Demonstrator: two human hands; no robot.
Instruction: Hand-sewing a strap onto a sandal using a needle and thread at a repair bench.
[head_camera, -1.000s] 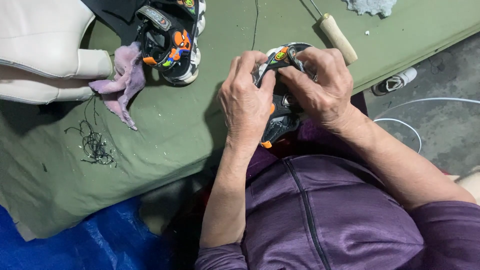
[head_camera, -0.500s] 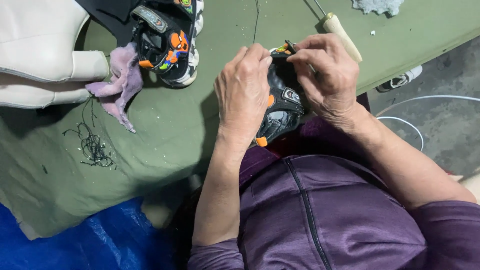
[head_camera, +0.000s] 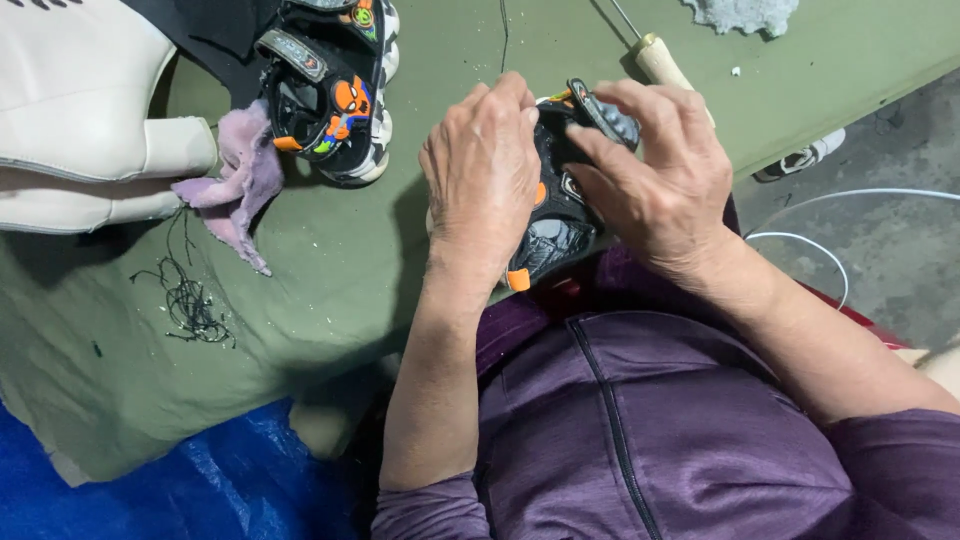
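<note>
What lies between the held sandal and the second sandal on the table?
In the head view, only bare green table cover separates the held sandal from the second sandal.

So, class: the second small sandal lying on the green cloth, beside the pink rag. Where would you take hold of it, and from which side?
Probably grip the black-and-orange sandal across its middle, over the white sole edges, coming from above. It lies sole down with straps up, and its right side faces bare green cloth, while the pink rag crowds its left.
</note>
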